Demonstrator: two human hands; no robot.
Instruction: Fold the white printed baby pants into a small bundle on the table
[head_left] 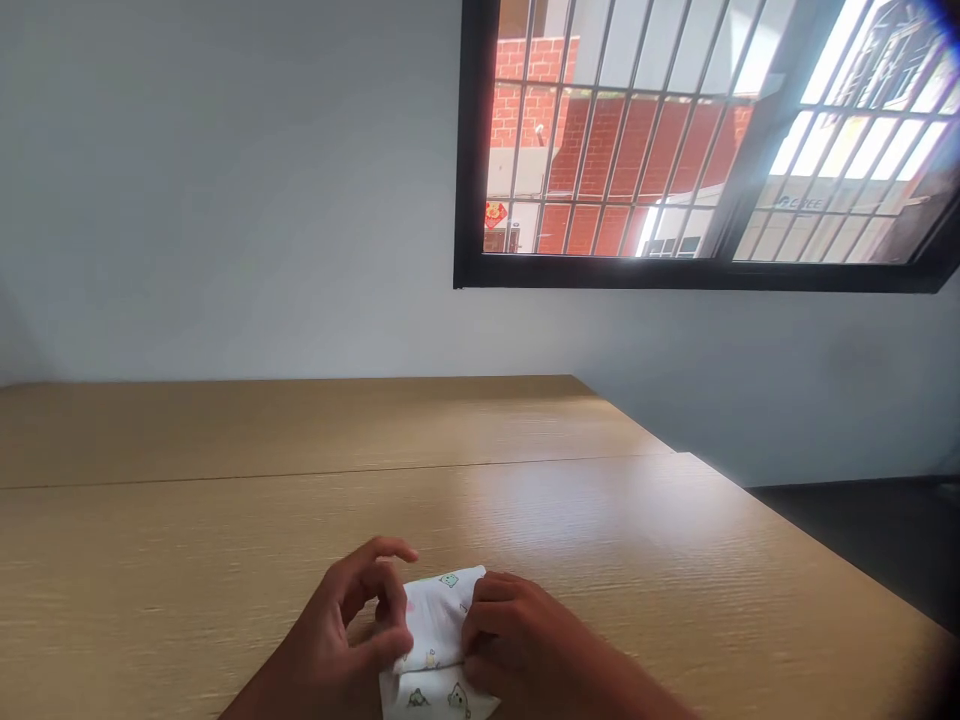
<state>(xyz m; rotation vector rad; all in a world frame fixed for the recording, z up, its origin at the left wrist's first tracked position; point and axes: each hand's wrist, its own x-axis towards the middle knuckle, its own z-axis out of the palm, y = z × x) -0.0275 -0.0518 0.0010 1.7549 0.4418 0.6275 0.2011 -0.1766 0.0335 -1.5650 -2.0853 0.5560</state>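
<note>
A small white cloth printed with little green and yellow cartoon figures lies near the front of the table, with a fold line running across it. At its left edge is my left hand, thumb and bent fingers pinched in at the cloth while the index finger is raised off it. My right hand grips the right edge with curled fingers, covering that side. The cloth's lower end runs out of the picture.
The light wooden table has a seam across it, and its right edge slants down toward the front right. Behind it stands a pale wall with a barred, black-framed window. Dark floor shows at right.
</note>
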